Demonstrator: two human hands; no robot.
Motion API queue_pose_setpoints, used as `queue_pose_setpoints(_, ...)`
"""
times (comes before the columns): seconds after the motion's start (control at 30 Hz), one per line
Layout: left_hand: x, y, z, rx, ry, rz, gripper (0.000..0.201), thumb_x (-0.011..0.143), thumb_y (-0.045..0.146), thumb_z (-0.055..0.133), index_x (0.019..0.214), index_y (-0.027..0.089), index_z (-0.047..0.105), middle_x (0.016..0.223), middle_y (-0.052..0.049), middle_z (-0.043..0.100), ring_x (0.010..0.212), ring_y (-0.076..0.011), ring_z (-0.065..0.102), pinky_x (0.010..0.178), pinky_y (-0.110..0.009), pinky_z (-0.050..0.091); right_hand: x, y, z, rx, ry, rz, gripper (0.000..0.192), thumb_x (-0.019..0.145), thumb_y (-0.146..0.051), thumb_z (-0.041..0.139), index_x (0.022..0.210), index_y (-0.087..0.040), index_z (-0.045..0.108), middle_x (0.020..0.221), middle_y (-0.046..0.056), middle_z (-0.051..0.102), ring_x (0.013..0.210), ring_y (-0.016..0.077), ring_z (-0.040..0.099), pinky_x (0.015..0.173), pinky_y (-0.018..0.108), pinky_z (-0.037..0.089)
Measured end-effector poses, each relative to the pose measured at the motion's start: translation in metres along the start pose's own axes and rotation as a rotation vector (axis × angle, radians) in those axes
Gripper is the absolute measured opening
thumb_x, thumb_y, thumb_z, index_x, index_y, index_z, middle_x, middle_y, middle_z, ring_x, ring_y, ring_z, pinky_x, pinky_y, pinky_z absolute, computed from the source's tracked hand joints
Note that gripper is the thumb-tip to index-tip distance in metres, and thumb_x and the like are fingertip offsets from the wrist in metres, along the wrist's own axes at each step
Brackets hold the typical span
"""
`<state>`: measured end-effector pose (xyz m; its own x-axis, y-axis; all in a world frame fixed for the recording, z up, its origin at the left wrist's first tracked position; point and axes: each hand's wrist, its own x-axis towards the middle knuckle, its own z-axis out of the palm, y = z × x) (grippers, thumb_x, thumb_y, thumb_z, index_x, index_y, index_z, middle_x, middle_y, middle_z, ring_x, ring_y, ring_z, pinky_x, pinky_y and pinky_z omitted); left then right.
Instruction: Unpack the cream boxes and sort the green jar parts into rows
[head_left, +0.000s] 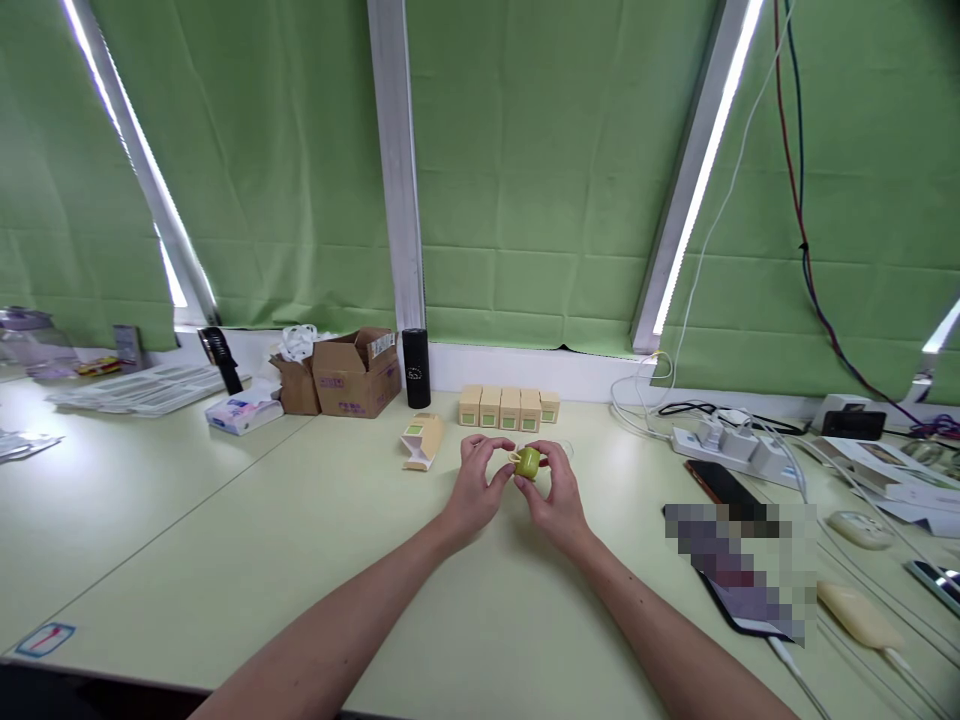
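Note:
Above the middle of the table, my right hand grips a small, shiny green rounded object between thumb and fingers. A pale cord loop sticks out from the object's left side, and the closed fingertips of my left hand pinch at it. What exactly the green object is cannot be made out. Left of my hands lies an opened small kraft box with a green label and a white inside. Just beyond my hands stands a row of several similar small kraft boxes.
Behind on the left are a brown cardboard carton, a black cylinder and a tissue pack. To the right lie a power strip, a phone, a partly blurred tablet-like device, a cream power bank and several cables.

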<state>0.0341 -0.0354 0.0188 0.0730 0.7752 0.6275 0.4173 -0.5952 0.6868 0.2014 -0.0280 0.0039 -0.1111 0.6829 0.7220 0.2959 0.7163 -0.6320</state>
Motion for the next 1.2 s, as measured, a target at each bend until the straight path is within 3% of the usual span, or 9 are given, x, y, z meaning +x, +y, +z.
queue_pose_setpoints(0.37,-0.001,0.002,0.000,0.059,-0.017,0.052,0.013,0.097,0.022,0.060,0.107,0.024,0.067,0.108,-0.007,0.065,0.116,-0.0256,0.050,0.103,-0.043,0.048,0.000,0.001,0.000,0.090,-0.042,0.027,0.040,0.088,-0.021,0.063,0.127,-0.025,0.056,0.119,0.008,0.065,0.103,0.0248,0.066,0.092,0.045,0.057)
queue_pose_setpoints(0.57,-0.001,-0.001,-0.001,0.052,0.007,0.024,0.011,0.096,0.022,0.061,0.104,0.023,0.069,0.107,-0.007,0.062,0.112,-0.0240,0.055,0.099,-0.040,0.050,0.000,0.001,0.001,0.106,-0.048,0.038,0.041,0.086,-0.020,0.063,0.126,-0.025,0.057,0.117,0.008,0.064,0.101,0.0239,0.066,0.089,0.043,0.059)
queue_pose_setpoints(0.77,0.000,-0.005,-0.001,0.012,0.020,0.004,0.009,0.093,0.021,0.062,0.096,0.021,0.070,0.100,-0.006,0.060,0.093,-0.0197,0.062,0.088,-0.036,0.053,0.000,0.003,0.002,0.131,-0.073,0.037,0.042,0.084,-0.018,0.064,0.125,-0.026,0.059,0.117,0.008,0.064,0.100,0.0230,0.066,0.087,0.041,0.061)
queue_pose_setpoints(1.2,0.003,-0.009,-0.004,-0.087,-0.055,-0.109,0.008,0.088,0.022,0.064,0.083,0.020,0.069,0.089,-0.003,0.062,0.078,-0.0164,0.062,0.078,-0.033,0.052,-0.004,0.010,0.004,0.182,-0.119,0.072,0.040,0.086,-0.020,0.065,0.126,-0.026,0.061,0.120,0.009,0.063,0.098,0.0222,0.067,0.085,0.040,0.063)
